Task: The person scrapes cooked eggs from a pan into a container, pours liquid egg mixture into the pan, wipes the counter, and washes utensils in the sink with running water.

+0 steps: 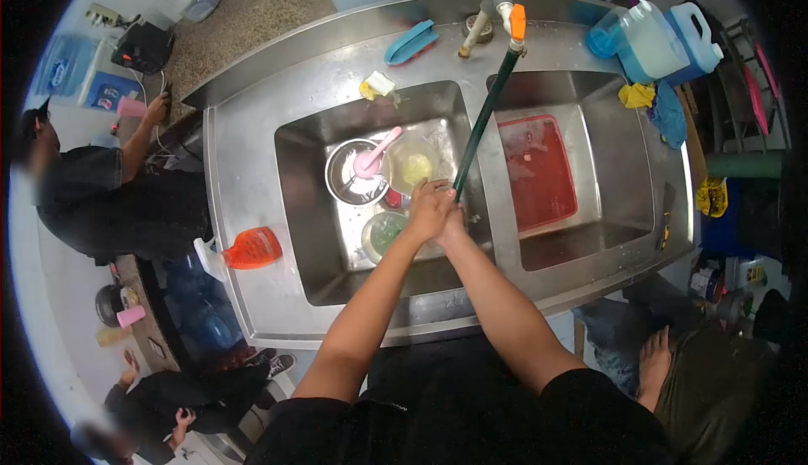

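Over the left basin point(303, 246), both my hands meet at the lower end of a green hose point(484, 116). My right hand point(451, 219) is closed around the hose end. Pressed against it, my left hand point(430, 209) has bent fingers; what it grips is hidden. Just beyond my hands lies a clear bowl point(402, 149) with something yellowish inside. Beside it, a metal bowl point(341, 187) holds a pink scoop point(367, 162). A bowl with a green item point(388, 231) sits left of my wrists.
A red tray point(539, 175) lies in the right basin. On the sink rim are a blue brush point(411, 42), a sponge point(378, 85) and an orange spray bottle point(252, 249). Soap containers point(652, 44) stand back right. Two people are at left; another person's foot point(653, 366) shows lower right.
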`<state>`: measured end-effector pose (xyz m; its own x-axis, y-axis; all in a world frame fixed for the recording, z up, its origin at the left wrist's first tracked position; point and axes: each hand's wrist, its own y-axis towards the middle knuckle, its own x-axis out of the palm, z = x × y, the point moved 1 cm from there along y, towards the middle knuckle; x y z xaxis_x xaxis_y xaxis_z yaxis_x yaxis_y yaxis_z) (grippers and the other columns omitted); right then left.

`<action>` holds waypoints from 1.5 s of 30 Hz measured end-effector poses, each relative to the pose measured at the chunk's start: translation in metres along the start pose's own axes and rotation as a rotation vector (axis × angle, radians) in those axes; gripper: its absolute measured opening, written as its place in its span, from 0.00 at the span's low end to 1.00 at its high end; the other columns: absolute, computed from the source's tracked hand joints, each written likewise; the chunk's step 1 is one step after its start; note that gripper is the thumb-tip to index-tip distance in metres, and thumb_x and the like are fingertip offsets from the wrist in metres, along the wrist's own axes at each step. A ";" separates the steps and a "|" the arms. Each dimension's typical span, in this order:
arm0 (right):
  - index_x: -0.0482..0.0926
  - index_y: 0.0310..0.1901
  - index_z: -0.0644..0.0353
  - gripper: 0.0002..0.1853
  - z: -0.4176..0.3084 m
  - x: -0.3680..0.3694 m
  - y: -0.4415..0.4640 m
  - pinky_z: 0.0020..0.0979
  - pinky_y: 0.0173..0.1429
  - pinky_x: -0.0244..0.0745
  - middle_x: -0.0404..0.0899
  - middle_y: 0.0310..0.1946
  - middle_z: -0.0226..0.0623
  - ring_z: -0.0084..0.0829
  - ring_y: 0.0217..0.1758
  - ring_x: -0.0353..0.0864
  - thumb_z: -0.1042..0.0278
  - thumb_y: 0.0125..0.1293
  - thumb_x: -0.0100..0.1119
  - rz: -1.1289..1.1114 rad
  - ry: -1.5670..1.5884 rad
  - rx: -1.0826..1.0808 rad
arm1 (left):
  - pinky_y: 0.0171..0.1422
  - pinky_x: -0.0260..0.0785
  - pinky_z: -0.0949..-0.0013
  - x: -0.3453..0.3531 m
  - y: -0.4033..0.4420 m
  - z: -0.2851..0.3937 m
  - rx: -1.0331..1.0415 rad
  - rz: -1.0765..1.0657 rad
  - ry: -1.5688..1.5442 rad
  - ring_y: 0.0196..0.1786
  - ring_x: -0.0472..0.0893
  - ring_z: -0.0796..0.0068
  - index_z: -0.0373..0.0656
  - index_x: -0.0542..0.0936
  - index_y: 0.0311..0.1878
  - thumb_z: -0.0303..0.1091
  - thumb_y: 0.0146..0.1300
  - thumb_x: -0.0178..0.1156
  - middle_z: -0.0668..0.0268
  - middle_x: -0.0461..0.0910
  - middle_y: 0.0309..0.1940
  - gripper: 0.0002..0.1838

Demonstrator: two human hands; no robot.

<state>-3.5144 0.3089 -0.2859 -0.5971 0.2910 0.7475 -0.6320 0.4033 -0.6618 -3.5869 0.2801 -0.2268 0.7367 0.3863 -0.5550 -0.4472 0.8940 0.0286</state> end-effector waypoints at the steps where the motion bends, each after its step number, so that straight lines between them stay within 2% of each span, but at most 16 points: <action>1: 0.74 0.49 0.53 0.09 -0.001 0.002 -0.002 0.35 0.46 0.78 0.80 0.41 0.36 0.31 0.45 0.81 0.70 0.71 0.48 0.040 -0.051 -0.024 | 0.71 0.59 0.52 0.000 -0.002 0.002 -0.010 0.034 0.017 0.57 0.76 0.53 0.42 0.86 0.36 0.42 0.72 0.53 0.54 0.82 0.48 0.17; 4: 0.76 0.47 0.57 0.09 -0.017 -0.007 -0.001 0.32 0.45 0.77 0.80 0.42 0.37 0.29 0.43 0.80 0.67 0.70 0.50 0.137 -0.415 -0.066 | 0.57 0.73 0.58 -0.003 -0.014 0.010 -0.271 0.147 -0.119 0.47 0.81 0.60 0.40 0.85 0.37 0.40 0.72 0.53 0.54 0.82 0.46 0.16; 7: 0.76 0.49 0.62 0.14 -0.041 -0.010 0.007 0.34 0.49 0.76 0.81 0.43 0.40 0.32 0.46 0.81 0.62 0.70 0.50 0.112 -0.791 -0.100 | 0.40 0.76 0.71 0.006 -0.028 0.000 -0.807 0.128 -1.459 0.36 0.82 0.69 0.38 0.82 0.40 0.38 0.73 0.53 0.58 0.82 0.40 0.14; 9: 0.76 0.49 0.63 0.13 -0.056 0.053 -0.030 0.33 0.45 0.76 0.81 0.43 0.39 0.31 0.44 0.81 0.65 0.70 0.51 0.004 -0.529 -0.176 | 0.35 0.76 0.75 0.019 -0.034 -0.002 -0.861 0.247 -1.383 0.33 0.81 0.72 0.38 0.81 0.41 0.39 0.73 0.53 0.60 0.82 0.36 0.14; 13: 0.76 0.55 0.61 0.15 -0.057 0.078 -0.072 0.34 0.48 0.77 0.81 0.44 0.38 0.32 0.46 0.82 0.62 0.73 0.52 -0.188 -0.829 -0.053 | 0.39 0.78 0.72 0.038 -0.035 -0.032 -1.048 0.133 -1.019 0.36 0.81 0.74 0.44 0.78 0.49 0.39 0.74 0.52 0.66 0.81 0.34 0.11; 15: 0.74 0.56 0.62 0.16 -0.046 0.077 -0.085 0.37 0.52 0.77 0.80 0.47 0.39 0.34 0.48 0.82 0.60 0.74 0.49 -0.153 -0.535 -0.004 | 0.38 0.77 0.69 0.049 -0.031 -0.023 -0.975 0.225 -1.575 0.35 0.81 0.75 0.45 0.79 0.44 0.41 0.73 0.53 0.66 0.81 0.32 0.11; 18: 0.75 0.53 0.61 0.14 -0.033 0.058 -0.091 0.40 0.56 0.76 0.80 0.49 0.39 0.37 0.47 0.82 0.62 0.74 0.50 -0.216 0.032 0.075 | 0.37 0.76 0.67 0.069 -0.014 -0.030 -0.759 0.053 -2.098 0.34 0.81 0.75 0.46 0.79 0.38 0.47 0.72 0.53 0.67 0.80 0.29 0.15; 22: 0.79 0.43 0.59 0.13 -0.021 0.048 -0.075 0.34 0.50 0.77 0.80 0.41 0.41 0.33 0.41 0.81 0.58 0.74 0.51 -0.232 0.264 -0.046 | 0.36 0.75 0.65 0.054 -0.014 -0.016 -0.958 -0.113 -1.859 0.32 0.80 0.71 0.45 0.79 0.39 0.53 0.72 0.45 0.64 0.80 0.29 0.22; 25: 0.77 0.42 0.59 0.17 -0.022 0.044 -0.044 0.30 0.42 0.78 0.77 0.37 0.40 0.29 0.35 0.78 0.52 0.73 0.52 -0.575 0.373 0.102 | 0.36 0.75 0.63 0.030 -0.045 0.043 -0.925 -0.176 -1.804 0.31 0.80 0.68 0.44 0.79 0.39 0.58 0.72 0.39 0.62 0.81 0.29 0.28; 30: 0.77 0.40 0.61 0.22 -0.021 0.035 -0.010 0.23 0.29 0.77 0.77 0.27 0.39 0.27 0.27 0.76 0.47 0.73 0.53 -0.383 0.428 0.041 | 0.36 0.75 0.61 0.032 -0.084 0.092 -0.819 -0.155 -1.835 0.29 0.79 0.63 0.42 0.79 0.41 0.64 0.73 0.29 0.59 0.81 0.29 0.36; 33: 0.77 0.39 0.61 0.20 -0.004 0.029 -0.005 0.24 0.31 0.77 0.79 0.27 0.41 0.29 0.27 0.78 0.49 0.73 0.53 0.201 0.066 -0.104 | 0.36 0.75 0.61 0.043 -0.057 0.028 -0.852 0.003 -1.825 0.29 0.79 0.63 0.41 0.79 0.44 0.61 0.74 0.30 0.59 0.81 0.30 0.35; 39: 0.77 0.44 0.62 0.10 -0.017 0.024 -0.039 0.29 0.37 0.78 0.79 0.34 0.40 0.29 0.35 0.81 0.64 0.73 0.54 -0.023 -0.368 -0.439 | 0.37 0.77 0.60 0.084 -0.021 -0.063 -0.977 -0.037 -1.766 0.31 0.80 0.62 0.40 0.79 0.48 0.57 0.75 0.38 0.60 0.82 0.33 0.29; 41: 0.77 0.46 0.62 0.10 -0.014 0.006 -0.041 0.31 0.37 0.78 0.80 0.37 0.41 0.28 0.36 0.82 0.65 0.71 0.55 -0.055 -0.381 -0.396 | 0.38 0.77 0.59 0.092 -0.016 -0.085 -0.944 -0.158 -1.834 0.31 0.81 0.62 0.40 0.79 0.49 0.55 0.75 0.40 0.60 0.82 0.34 0.27; 42: 0.78 0.43 0.62 0.07 -0.006 0.004 -0.047 0.30 0.34 0.77 0.81 0.34 0.38 0.28 0.33 0.82 0.68 0.71 0.54 0.049 -0.666 -0.645 | 0.38 0.77 0.59 0.095 -0.014 -0.100 -0.919 -0.262 -1.902 0.32 0.81 0.62 0.40 0.79 0.49 0.54 0.75 0.41 0.60 0.82 0.34 0.27; 44: 0.82 0.38 0.62 0.08 -0.017 0.026 -0.073 0.29 0.32 0.77 0.82 0.26 0.36 0.27 0.28 0.82 0.69 0.69 0.55 0.337 -1.033 -0.699 | 0.38 0.78 0.59 0.099 -0.004 -0.134 -0.868 -0.572 -2.073 0.32 0.81 0.61 0.39 0.78 0.50 0.53 0.75 0.43 0.60 0.82 0.35 0.25; 45: 0.84 0.35 0.63 0.10 -0.020 0.043 -0.095 0.30 0.32 0.77 0.82 0.23 0.37 0.28 0.26 0.82 0.67 0.68 0.57 0.480 -1.084 -0.495 | 0.39 0.78 0.59 0.101 0.002 -0.151 -0.873 -0.750 -2.139 0.32 0.81 0.61 0.39 0.78 0.51 0.52 0.76 0.45 0.61 0.83 0.36 0.24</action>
<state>-3.4702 0.3002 -0.1900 -0.9550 -0.2611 -0.1409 -0.1325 0.8003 -0.5848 -3.5904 0.2866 -0.4083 -0.1580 0.2874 0.9447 0.4105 0.8893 -0.2019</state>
